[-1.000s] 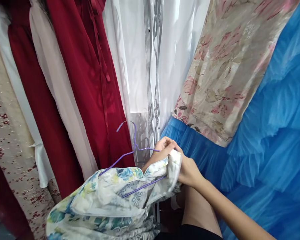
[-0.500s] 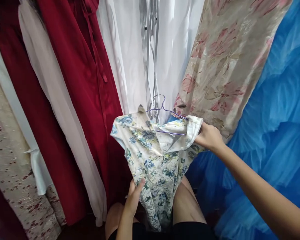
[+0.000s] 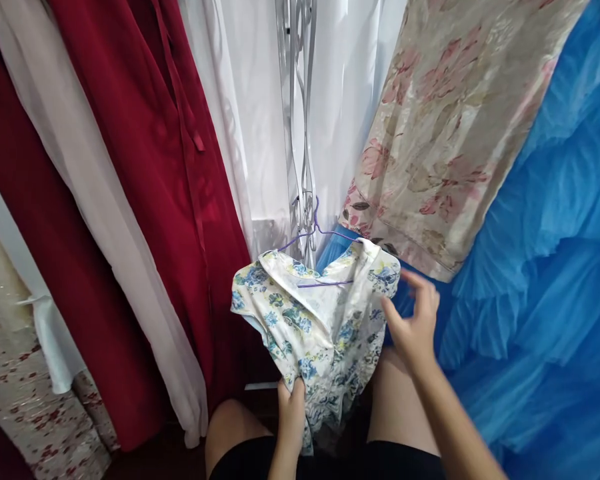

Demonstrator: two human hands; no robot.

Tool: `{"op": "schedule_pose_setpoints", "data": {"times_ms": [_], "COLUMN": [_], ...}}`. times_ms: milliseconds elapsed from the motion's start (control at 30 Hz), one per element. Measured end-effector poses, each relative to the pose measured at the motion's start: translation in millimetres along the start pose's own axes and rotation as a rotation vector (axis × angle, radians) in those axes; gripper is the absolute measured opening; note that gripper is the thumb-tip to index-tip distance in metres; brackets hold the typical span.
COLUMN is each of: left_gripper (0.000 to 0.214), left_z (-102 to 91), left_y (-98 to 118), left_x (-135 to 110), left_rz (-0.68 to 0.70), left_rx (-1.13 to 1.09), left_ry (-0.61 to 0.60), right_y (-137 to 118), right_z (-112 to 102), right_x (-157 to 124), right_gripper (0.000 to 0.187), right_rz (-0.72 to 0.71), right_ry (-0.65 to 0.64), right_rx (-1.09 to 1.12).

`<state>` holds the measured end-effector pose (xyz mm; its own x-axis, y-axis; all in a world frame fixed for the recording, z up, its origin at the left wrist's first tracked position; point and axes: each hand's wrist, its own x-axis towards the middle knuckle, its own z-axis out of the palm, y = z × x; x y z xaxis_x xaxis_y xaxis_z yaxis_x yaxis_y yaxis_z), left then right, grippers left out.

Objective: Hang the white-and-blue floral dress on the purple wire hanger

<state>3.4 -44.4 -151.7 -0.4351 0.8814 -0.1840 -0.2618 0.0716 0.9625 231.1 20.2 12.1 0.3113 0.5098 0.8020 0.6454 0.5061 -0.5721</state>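
Note:
A white dress (image 3: 293,313) with blue and yellow flowers hangs on a thin purple hanger (image 3: 316,230) above my lap. Both shoulders of the garment lie over the hanger, and the hanger's lower bar shows inside the neckline. My left hand (image 3: 293,403) pinches the cloth at the waist, on the left side. Beside the right shoulder is my right hand (image 3: 414,320), thumb and fingers apart, close to the sleeve edge; whether the fingertips touch the cloth I cannot tell. The dress's lower part bunches between my knees.
Dark red gowns (image 3: 145,167) and a pale pink one (image 3: 87,173) hang at the left. White cloth (image 3: 265,120) and a grey metal scrollwork piece (image 3: 305,133) stand behind the hanger. A beige floral dress (image 3: 440,133) and ruffled blue tulle (image 3: 555,280) fill the right.
My right hand has let go of the neckline edge and moved down beside the shoulder. Both dress shoulders now sit spread over the hanger. My left hand still grips the waist.

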Motion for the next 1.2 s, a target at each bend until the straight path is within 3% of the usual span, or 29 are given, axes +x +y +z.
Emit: {"op": "schedule_pose_setpoints", "data": {"times_ms": [33,67,133,200,300,400,500,567,633,700,767,833,900,967,1067,1200], "left_gripper": [0.047,0.048,0.051,0.053,0.052,0.045,0.042,0.042,0.044,0.042,0.033,0.024,0.019,0.013,0.017,0.02], "left_z": [3.6,6.4,10.2,12.5,14.3,13.2,5.9,-2.0,-8.2,-7.9,0.8,15.1,28.7,36.5,36.4,34.7], "left_y": [-1.2,-1.2,1.9,6.6,10.0,7.9,8.0,12.6,20.4,29.2,35.9,39.1,39.3,38.6,38.6,39.7], "left_x": [-3.0,-6.1,-12.1,-17.3,-23.3,-26.1,-22.5,-17.5,-14.2,-15.9,-22.3,-29.5,-33.3,-32.9,-30.8,-38.6], "left_rz": [-0.011,-0.015,-0.004,0.004,0.009,0.018,0.036,0.179,0.447,0.682,0.739,0.634,0.508,0.47,0.529,0.585], "left_rx": [-0.025,-0.052,-0.094,-0.118,-0.11,-0.063,-0.01,-0.001,0.002,0.055,0.169,0.27,0.297,0.291,0.336,0.383], "left_ry": [-0.015,-0.035,-0.093,-0.14,-0.152,-0.127,0.028,0.209,0.386,0.443,0.249,-0.046,-0.214,-0.228,-0.221,-0.266], "right_y": [-6.9,-13.0,-22.3,-27.9,-30.6,-27.2,-20.7,-16.9,-15.4,-17.2,-21.6,-26.4,-29.5,-30.0,-28.4,-31.7], "right_z": [5.8,13.0,29.6,44.8,55.0,48.6,35.3,27.7,23.4,23.1,25.2,26.7,24.9,19.4,9.5,13.8], "right_x": [-25.2,-50.5,-94.2,-121.4,-131.5,-123.3,-113.7,-109.6,-108.3,-109.9,-113.0,-115.7,-116.9,-116.6,-111.1,-77.2], "right_gripper": [0.03,0.02,0.033,0.04,0.043,0.048,0.051,0.051,0.05,0.049,0.048,0.046,0.043,0.04,0.036,0.037], "right_rz": [0.138,0.273,0.525,0.622,0.628,0.672,0.751,0.777,0.781,0.773,0.747,0.718,0.704,0.696,0.717,0.753], "right_ry": [0.0,-0.105,-0.501,-0.65,-0.675,-0.676,-0.625,-0.59,-0.606,-0.666,-0.747,-0.81,-0.865,-0.946,-1.035,-0.892], "right_rx": [0.128,0.27,0.491,0.583,0.636,0.687,0.722,0.713,0.711,0.738,0.779,0.798,0.785,0.761,0.743,0.728]}}
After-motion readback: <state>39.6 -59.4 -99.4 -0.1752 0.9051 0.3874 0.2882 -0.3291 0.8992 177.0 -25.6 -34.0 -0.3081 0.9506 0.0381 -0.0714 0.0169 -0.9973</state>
